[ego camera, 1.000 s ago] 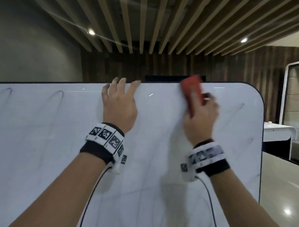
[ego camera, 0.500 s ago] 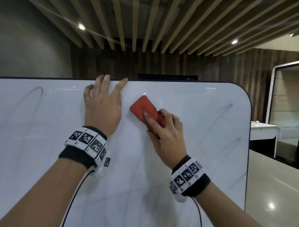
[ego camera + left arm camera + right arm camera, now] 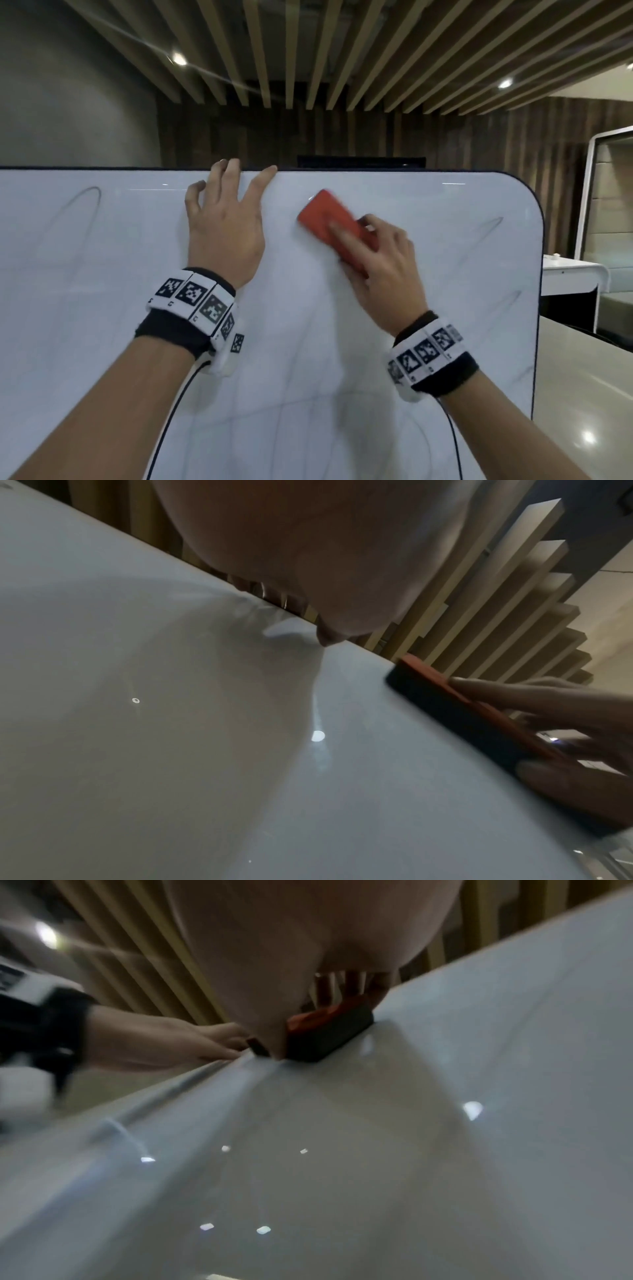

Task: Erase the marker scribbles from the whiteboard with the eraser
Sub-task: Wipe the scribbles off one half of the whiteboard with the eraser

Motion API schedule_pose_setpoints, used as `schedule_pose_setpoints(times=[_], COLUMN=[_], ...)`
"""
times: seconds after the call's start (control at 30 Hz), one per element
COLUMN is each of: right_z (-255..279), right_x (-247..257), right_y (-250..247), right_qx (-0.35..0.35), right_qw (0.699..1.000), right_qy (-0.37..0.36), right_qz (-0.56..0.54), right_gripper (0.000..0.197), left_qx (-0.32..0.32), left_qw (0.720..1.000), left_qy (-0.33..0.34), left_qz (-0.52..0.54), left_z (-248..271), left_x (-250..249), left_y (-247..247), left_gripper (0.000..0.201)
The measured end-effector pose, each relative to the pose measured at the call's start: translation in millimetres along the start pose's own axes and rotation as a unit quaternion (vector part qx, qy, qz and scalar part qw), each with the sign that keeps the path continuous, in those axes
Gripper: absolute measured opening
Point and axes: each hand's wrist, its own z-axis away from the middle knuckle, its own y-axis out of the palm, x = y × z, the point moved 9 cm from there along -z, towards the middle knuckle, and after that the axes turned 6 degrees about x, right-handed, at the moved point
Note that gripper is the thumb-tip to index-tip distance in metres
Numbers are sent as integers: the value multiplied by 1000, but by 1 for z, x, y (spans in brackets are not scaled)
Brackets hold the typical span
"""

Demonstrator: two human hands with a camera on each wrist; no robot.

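The right hand (image 3: 383,263) has its grip clamped on the red eraser (image 3: 325,217), pressing it against the whiteboard (image 3: 102,274); the left hand (image 3: 224,226) lies flat, fingers spread, just beside.

Eraser (image 3: 329,219): lower end hidden under the right hand (image 3: 383,270), edges smeared by motion
Whiteboard (image 3: 102,342): cut off at left and bottom edges
Left hand (image 3: 226,233): fingertips hidden over the board's top edge
Scribbles (image 3: 82,212): faint, hard to trace
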Motion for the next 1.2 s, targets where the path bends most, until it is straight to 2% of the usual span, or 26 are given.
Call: schedule_pose_setpoints(times=[0.07, 0.13, 0.17, 0.2, 0.27, 0.33, 0.37, 0.4, 0.47, 0.53, 0.57, 0.63, 0.67, 0.73, 0.8, 0.83, 0.87, 0.9, 0.93, 0.97, 1.0, 1.07, 1.1, 1.13, 1.17, 1.2], right_z=[6, 20, 19, 9, -15, -19, -13, 1, 56, 123, 146, 152, 139, 88, 36, 21, 13, 15, 26, 45, 71, 126, 140, 138, 122, 97], right_x=[-61, -102, -101, -86, -38, -20, -35, -65, -145, -202, -216, -222, -217, -183, -121, -93, -77, -76, -91, -117, -148, -190, -197, -196, -190, -177], right_y=[-25, -37, -35, -31, -21, -14, -19, -28, -50, -65, -66, -62, -60, -54, -38, -30, -26, -25, -29, -35, -44, -56, -55, -54, -53, -51], right_qx=[-69, -112, -112, -105, -66, -8, -4, -19, -77, -114, -114, -111, -114, -110, -74, -49, -30, -23, -32, -61, -101, -164, -164, -153, -143, -133], right_qw=[986, 941, 930, 939, 980, 997, 997, 993, 954, 875, 840, 807, 811, 869, 948, 973, 986, 990, 986, 971, 939, 838, 796, 776, 782, 814], right_qy=[150, 319, 348, 327, 189, 73, 69, 112, 290, 469, 527, 576, 571, 481, 310, 227, 166, 141, 164, 233, 330, 516, 576, 605, 600, 561], right_qz=[-13, -28, -26, -18, -1, 20, 24, 19, -10, -43, -58, -70, -66, -35, -16, -2, 10, 22, 23, 12, -11, -71, -88, -91, -87, -74], right_gripper=[57, 59, 59, 57, 54, 52, 53, 55, 62, 72, 74, 69, 68, 69, 62, 58, 56, 56, 57, 60, 63, 69, 67, 64, 62, 61], left_qx=[-4, 0, 5, 13, 34, 34, 26, 16, 5, 8, 11, 15, 17, 20, 18, 17, 16, 15, 15, 15, 16, 20, 23, 24, 26, 26], left_qw=[1000, 1000, 999, 999, 996, 995, 996, 996, 998, 998, 998, 998, 998, 998, 998, 998, 998, 998, 998, 998, 998, 998, 997, 997, 997, 998], left_qy=[0, -16, -32, -49, -74, -81, -79, -74, -62, -58, -60, -61, -62, -62, -61, -60, -59, -59, -60, -62, -64, -67, -67, -67, -66, -65], left_qz=[-1, 4, 7, 10, 19, 36, 42, 42, 32, 26, 23, 15, 10, 9, 9, 8, 8, 10, 11, 10, 8, 5, 3, 2, 2, 2], left_z=[1, -1, -3, -8, -15, -18, -17, -14, -12, -12, -12, -11, -11, -11, -11, -11, -11, -11, -11, -12, -12, -12, -12, -12, -12, -12], left_x=[2, -3, -8, -13, -24, -28, -28, -26, -23, -22, -22, -23, -23, -24, -23, -23, -23, -23, -23, -23, -23, -24, -25, -26, -26, -26], left_y=[-1, -2, -2, -1, 2, 5, 7, 7, 8, 9, 10, 10, 10, 11, 9, 8, 8, 7, 7, 8, 8, 8, 9, 9, 9, 9], left_gripper=[53, 48, 47, 46, 46, 46, 46, 46, 47, 48, 49, 49, 49, 49, 48, 48, 48, 48, 48, 48, 48, 48, 48, 48, 48, 48])
